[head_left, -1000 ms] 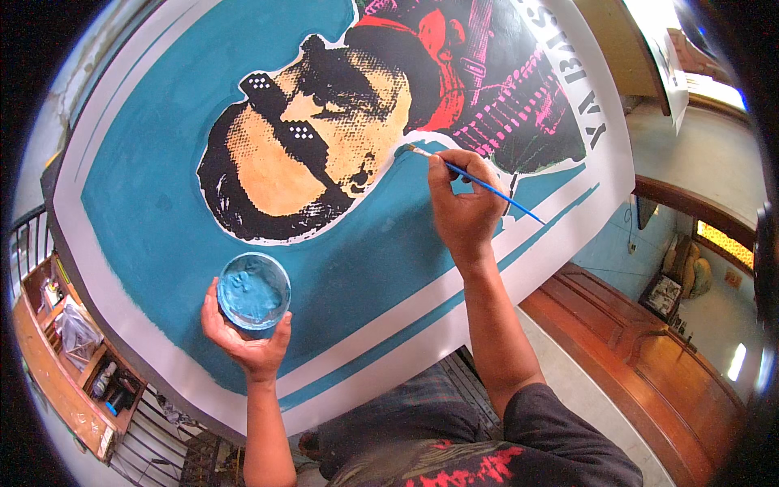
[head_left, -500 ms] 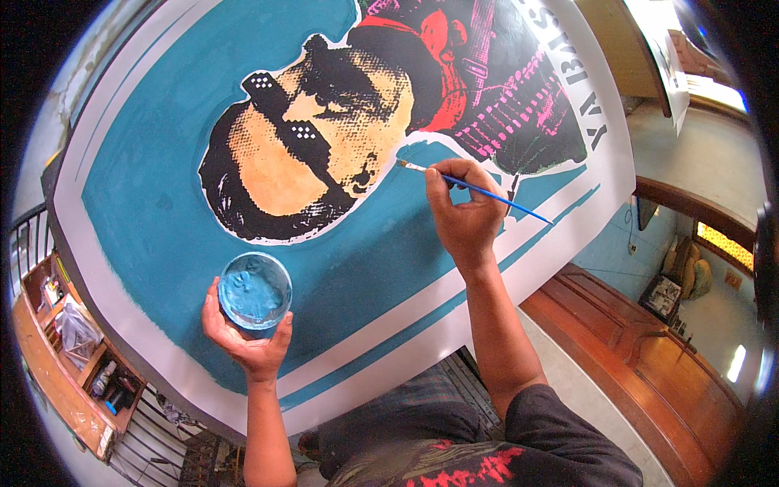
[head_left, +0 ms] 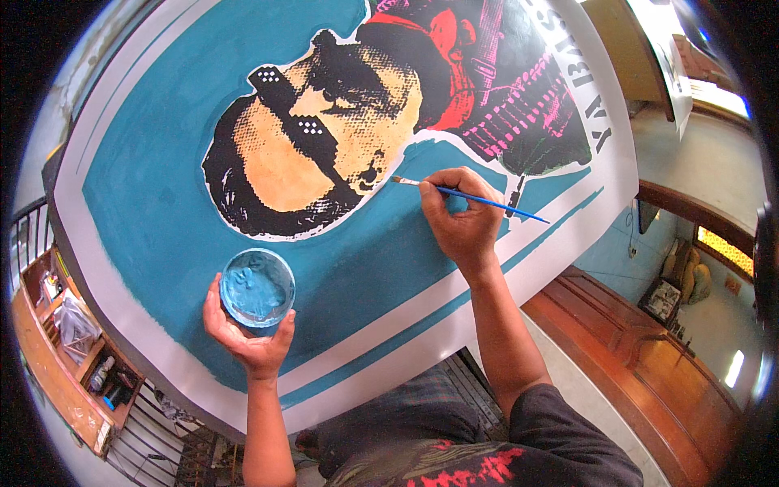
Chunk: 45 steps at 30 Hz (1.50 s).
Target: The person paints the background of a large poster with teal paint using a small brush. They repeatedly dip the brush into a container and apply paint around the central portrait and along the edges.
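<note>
A large painted poster (head_left: pixel 146 203) spreads in front of me, with a blue ground and white borders. On it is a sideways portrait (head_left: pixel 276 162) in black and orange, edged by a thin white outline. My left hand (head_left: pixel 251 337) is wrapped round a clear round cup of blue paint (head_left: pixel 258 288), held over the lower left of the blue area. In a pinch, my right hand (head_left: pixel 466 215) grips a thin blue paintbrush (head_left: pixel 495 202). Its bristle tip lies at the blue area beside the portrait's white outline, near the beard.
At the left stands a wooden drawer unit (head_left: pixel 61 373) holding a plastic bag and small items, next to black metal railings (head_left: pixel 154 438). A brown wooden panel (head_left: pixel 625 341) lies to the right, beyond the poster's edge. Farther right is a tan cushion-like object (head_left: pixel 694 276).
My right hand has shifted slightly left and down, bringing the brush tip lower along the white outline. The portrait sits a little farther right in view. The cup is almost still.
</note>
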{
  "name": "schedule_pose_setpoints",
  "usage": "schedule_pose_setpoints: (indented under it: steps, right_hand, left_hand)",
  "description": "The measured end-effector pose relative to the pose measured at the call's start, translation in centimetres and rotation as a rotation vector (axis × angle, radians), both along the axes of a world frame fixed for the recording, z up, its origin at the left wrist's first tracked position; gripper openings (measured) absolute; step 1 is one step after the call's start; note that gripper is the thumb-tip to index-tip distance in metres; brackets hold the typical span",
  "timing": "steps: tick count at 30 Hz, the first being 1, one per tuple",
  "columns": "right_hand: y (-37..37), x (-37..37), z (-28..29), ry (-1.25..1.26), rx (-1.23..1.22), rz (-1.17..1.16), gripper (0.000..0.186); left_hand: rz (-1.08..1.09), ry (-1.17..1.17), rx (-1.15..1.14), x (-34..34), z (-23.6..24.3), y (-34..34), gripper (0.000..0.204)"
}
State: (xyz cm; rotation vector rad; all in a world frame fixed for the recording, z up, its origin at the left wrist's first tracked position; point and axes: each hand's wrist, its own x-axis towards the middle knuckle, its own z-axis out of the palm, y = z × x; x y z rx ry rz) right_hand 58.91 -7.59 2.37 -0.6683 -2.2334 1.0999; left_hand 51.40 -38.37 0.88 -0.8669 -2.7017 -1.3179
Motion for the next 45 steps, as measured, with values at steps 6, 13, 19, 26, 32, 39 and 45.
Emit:
schedule_pose_setpoints:
  steps: [6, 13, 19, 26, 32, 39, 45]
  right_hand:
    - [0.0, 0.1, -0.2, -0.023, -0.015, 0.038, 0.008]
    - [-0.1, -0.1, -0.2, -0.027, 0.01, -0.001, 0.007]
    - [0.1, -0.2, -0.6, -0.014, -0.001, -0.031, 0.007]
    - [0.4, -0.2, -0.7, -0.008, 0.003, -0.069, 0.008]
    - [0.7, -0.3, -0.7, 0.005, -0.006, -0.083, 0.007]
    - [1.2, -0.2, -0.7, -0.039, 0.014, -0.089, 0.005]
    - [1.5, -0.3, -0.8, -0.036, 0.04, -0.127, 0.006]
  left_hand:
    - [-0.002, -0.011, 0.011, 0.0, -0.1, -0.1, 0.102]
    - [0.007, -0.008, 0.02, 0.0, -0.1, 0.0, 0.102]
    - [-0.001, 0.006, -0.01, 0.0, -0.1, -0.1, 0.102]
    - [-0.003, 0.005, -0.007, 0.0, -0.2, -0.2, 0.102]
    - [0.001, 0.003, -0.002, 0.0, -0.1, -0.1, 0.102]
    - [0.005, 0.003, -0.013, 0.1, 0.0, -0.1, 0.102]
    - [0.0, -0.003, -0.001, 0.1, 0.0, -0.1, 0.102]
